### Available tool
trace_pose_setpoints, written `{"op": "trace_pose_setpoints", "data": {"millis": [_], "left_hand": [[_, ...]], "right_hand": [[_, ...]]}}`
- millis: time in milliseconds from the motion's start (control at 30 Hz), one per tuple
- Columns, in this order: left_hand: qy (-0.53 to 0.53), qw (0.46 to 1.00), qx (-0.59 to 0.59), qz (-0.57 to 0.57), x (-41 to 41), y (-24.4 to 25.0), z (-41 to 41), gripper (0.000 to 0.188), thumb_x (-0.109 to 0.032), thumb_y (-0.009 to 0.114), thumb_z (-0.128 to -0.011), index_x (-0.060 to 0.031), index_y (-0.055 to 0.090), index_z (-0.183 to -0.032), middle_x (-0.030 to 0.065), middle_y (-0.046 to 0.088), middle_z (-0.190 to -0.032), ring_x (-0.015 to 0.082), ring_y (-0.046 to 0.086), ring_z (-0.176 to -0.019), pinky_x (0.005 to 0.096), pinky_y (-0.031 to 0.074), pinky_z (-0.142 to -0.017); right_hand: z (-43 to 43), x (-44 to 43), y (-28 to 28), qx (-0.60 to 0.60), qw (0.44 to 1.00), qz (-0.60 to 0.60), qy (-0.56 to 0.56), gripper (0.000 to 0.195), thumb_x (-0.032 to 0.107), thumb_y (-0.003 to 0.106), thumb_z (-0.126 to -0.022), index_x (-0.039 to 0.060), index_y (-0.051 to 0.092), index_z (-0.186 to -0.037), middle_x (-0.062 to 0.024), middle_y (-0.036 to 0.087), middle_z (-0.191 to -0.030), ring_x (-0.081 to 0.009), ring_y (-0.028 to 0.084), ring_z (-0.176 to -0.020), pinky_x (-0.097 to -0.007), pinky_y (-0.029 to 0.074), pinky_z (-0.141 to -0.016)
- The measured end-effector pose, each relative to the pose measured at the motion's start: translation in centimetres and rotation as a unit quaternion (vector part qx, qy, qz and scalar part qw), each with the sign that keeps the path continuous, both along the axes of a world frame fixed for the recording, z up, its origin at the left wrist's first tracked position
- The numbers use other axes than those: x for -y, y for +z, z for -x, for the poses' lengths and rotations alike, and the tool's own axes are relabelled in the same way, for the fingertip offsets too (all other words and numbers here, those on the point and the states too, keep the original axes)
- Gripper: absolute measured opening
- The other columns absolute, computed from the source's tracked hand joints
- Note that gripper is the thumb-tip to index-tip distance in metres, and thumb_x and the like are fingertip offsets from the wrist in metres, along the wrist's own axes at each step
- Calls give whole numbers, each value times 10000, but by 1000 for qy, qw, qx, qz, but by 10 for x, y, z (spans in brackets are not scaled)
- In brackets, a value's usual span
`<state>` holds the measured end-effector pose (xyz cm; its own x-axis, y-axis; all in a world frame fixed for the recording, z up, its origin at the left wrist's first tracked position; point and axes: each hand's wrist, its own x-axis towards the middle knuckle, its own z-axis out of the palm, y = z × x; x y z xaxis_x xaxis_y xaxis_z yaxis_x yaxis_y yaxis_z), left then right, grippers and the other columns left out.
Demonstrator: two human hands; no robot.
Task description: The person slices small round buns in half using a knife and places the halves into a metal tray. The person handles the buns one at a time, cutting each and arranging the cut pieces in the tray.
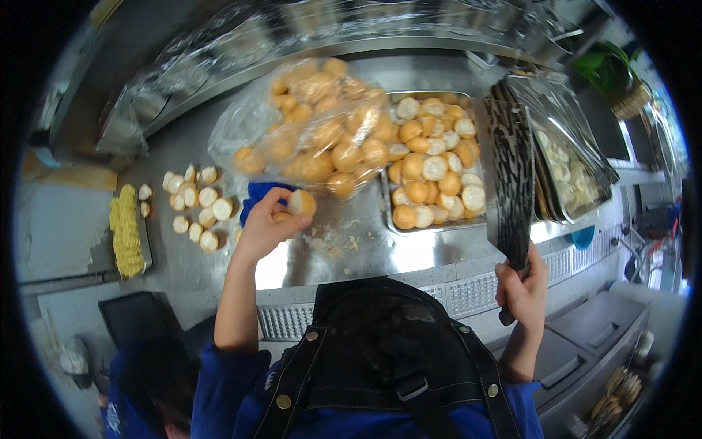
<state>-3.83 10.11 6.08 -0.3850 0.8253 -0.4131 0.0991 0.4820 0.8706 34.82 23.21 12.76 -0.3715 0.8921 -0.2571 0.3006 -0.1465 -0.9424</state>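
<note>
My left hand [269, 222] holds a cut round bun [303, 203], pale cut face showing, above the steel counter beside a blue cloth-like item [263, 192]. In my right hand [524, 288] is the dark handle of a broad cleaver-like blade [511, 175], raised upright at the right edge of a metal tray [392, 217]. That tray holds many cut buns [434, 168], some cut face up. Clear plastic bags [351, 126] full of round brown buns lie left of the tray. More cut pieces [222, 208] lie on the counter at left. Crumbs [334, 241] lie near my left hand.
Stacked metal trays [576, 219], the top one with pale slices, stand at right. A narrow tray of yellow food [126, 233] is at far left. Film-covered containers [241, 41] line the back shelf. A person in a blue top [126, 395] is at lower left.
</note>
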Motion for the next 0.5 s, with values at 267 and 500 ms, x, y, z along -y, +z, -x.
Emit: {"op": "trace_pose_setpoints", "data": {"millis": [267, 500], "left_hand": [[-292, 857, -355, -231, -178, 31, -125, 575, -376, 771, -714, -12, 530, -1089, 172, 633, -1015, 326, 632, -916, 399, 518, -755], [-382, 784, -469, -139, -253, 7, -171, 522, -387, 751, -719, -16, 549, -1024, 173, 632, -989, 321, 631, -896, 419, 519, -776]], "right_hand": [[-37, 9, 2, -21, 995, -19, -98, 232, 12, 576, -807, -9, 536, -1034, 10, 506, -575, -70, 462, -376, -223, 356, -345], [-52, 30, 4, -12, 992, -8, -128, 246, -4, 574, -802, -18, 545, -1046, 13, 495, -555, -72, 455, -371, -227, 353, -343]]}}
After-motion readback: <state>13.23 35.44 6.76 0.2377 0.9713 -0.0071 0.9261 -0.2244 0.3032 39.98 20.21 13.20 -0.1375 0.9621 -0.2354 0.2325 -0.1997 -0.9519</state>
